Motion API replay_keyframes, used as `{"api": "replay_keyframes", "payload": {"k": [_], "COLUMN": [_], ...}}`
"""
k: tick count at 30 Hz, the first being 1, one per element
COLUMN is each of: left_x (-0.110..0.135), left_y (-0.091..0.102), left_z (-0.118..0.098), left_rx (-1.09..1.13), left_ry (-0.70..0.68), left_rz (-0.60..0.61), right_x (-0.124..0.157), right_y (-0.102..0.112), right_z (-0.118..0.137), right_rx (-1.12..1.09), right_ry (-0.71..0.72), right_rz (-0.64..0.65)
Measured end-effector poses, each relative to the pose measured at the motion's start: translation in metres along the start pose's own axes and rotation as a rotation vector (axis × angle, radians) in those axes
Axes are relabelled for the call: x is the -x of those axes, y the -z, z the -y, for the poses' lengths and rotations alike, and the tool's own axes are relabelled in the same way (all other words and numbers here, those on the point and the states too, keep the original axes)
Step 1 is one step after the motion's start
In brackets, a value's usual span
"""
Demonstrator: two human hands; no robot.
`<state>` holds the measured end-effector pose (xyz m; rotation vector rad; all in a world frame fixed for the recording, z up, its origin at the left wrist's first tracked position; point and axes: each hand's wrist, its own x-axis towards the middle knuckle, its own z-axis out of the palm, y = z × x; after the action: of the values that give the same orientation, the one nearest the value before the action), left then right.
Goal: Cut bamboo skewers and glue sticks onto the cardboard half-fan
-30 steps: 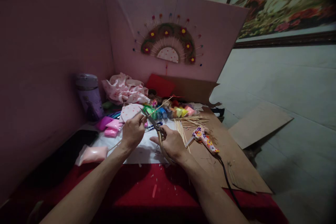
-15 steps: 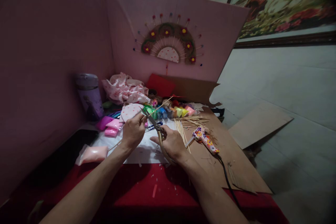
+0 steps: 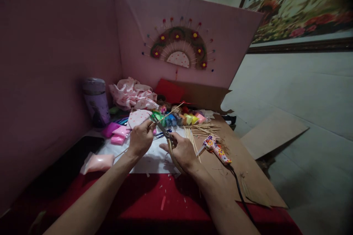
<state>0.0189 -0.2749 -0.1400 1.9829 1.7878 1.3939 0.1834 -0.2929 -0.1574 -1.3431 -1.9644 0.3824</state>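
Note:
My left hand [image 3: 141,137] is closed around a thin wooden stick [image 3: 174,109]; one end points up to the right and the other comes out below the hand. In my right hand [image 3: 184,151] is a pair of scissors [image 3: 165,132], gripped by the handles. Their blades meet the stick just beyond my left fingers; whether they have cut into it I cannot tell. Behind my left hand lies a dotted white fabric piece [image 3: 139,117]. Loose wooden sticks [image 3: 204,129] lie to the right of the scissors.
A flowered glue gun [image 3: 217,149] with a black cord rests on cardboard [image 3: 259,187] at the right. Bags of coloured clay [image 3: 171,119] line the back, with a purple tumbler [image 3: 96,102] at the left. A decorated fan [image 3: 178,44] hangs on the pink board.
The whole view has shifted slightly. My hands, the stick and the scissors keep nearly the same pose.

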Motion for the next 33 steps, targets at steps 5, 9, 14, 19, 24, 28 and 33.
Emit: {"api": "replay_keyframes", "payload": {"k": [5,9,14,19,24,28,33], "left_x": [-0.0009,-0.0015,-0.0021,-0.0026,-0.0025,-0.0021,-0.0025], "left_y": [0.0015,0.0046,0.0048,0.0043,0.0048,0.0053,0.0066], "left_z": [0.0025,0.0027,0.0030,0.0040,0.0046,0.0045,0.0042], "left_rx": [0.095,0.150,0.197,0.239,0.263,0.260,0.244], "left_ry": [-0.083,-0.089,-0.083,-0.082,-0.090,-0.088,-0.105], "left_rz": [-0.025,-0.023,0.000,0.028,0.064,0.099,0.103], "right_x": [-0.0001,-0.0005,-0.0017,-0.0011,-0.0010,-0.0014,-0.0004], "right_y": [0.0020,0.0019,0.0002,0.0009,0.0019,0.0017,0.0022], "right_z": [0.0020,0.0013,-0.0009,0.0000,0.0008,0.0003,0.0007], "right_rx": [-0.043,-0.127,-0.211,-0.217,-0.204,-0.208,-0.198], "right_ry": [0.008,0.027,0.027,0.013,0.007,0.005,0.027], "right_rz": [-0.007,0.009,0.035,0.032,0.037,0.041,0.033]}}
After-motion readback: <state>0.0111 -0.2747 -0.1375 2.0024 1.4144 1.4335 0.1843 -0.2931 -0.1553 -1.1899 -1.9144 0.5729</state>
